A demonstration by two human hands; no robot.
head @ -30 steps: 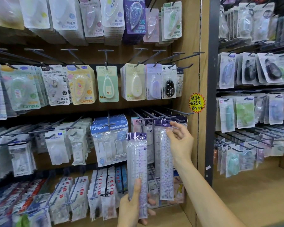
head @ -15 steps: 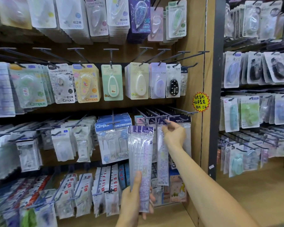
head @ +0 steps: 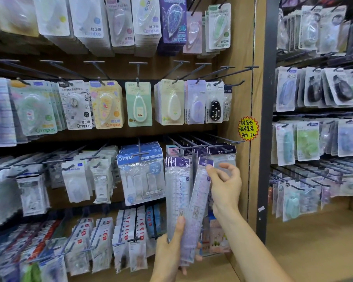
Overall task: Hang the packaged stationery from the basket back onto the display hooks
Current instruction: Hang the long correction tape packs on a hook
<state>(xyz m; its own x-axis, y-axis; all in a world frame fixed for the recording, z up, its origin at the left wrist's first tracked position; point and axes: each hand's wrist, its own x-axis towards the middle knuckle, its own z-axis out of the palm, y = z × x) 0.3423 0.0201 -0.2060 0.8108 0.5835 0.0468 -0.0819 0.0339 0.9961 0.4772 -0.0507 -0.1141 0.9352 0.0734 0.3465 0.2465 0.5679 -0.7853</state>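
Left hand (head: 172, 244): clamped on ruler packs (head: 178, 192), headers read "KOKUYO".
Right hand (head: 224, 185): pinching one tilted ruler pack (head: 200, 202).
Refill bag (head: 141, 176): "Campus", "30m".

left hand (head: 172, 246) grips ruler packs (head: 178, 192) | right hand (head: 225, 187) pinches one pack's (head: 201, 198) top (tilted) | below hooks (head: 194, 148)

Wooden display wall (head: 235, 64), dark metal upright (head: 268, 98), wooden shelf (head: 314, 241).

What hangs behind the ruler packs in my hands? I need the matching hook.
Behind the ruler packs, purple-headed Kokuyo packs hang on hooks; their lower parts are covered.
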